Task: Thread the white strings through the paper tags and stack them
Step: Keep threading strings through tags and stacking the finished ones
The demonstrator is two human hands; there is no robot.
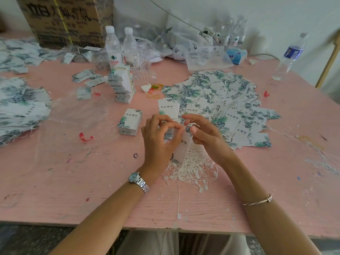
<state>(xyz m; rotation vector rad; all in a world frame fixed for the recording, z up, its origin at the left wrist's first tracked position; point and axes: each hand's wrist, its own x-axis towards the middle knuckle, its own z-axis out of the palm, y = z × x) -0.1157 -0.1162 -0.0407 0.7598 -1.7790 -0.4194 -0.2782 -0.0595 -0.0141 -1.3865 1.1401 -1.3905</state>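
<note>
Both hands meet over the middle of the pink table (73,190). My left hand (158,137) and my right hand (204,137) pinch the top of one white paper tag (181,147) with a leaf print, which hangs down between them. A thin white string (178,197) trails from the tag area toward the table's front edge. Under the hands lies a tangle of white strings (191,168). A wide pile of strung tags (220,100) spreads to the right, and a small neat stack of tags (129,122) sits just left of my left hand.
A taller banded tag stack (122,85) stands behind, with two water bottles (121,48) and a cardboard box (68,21) at the back. More tag heaps (20,107) cover the left side. A third bottle (289,56) stands at the right, and plastic bags (202,52) lie at the back.
</note>
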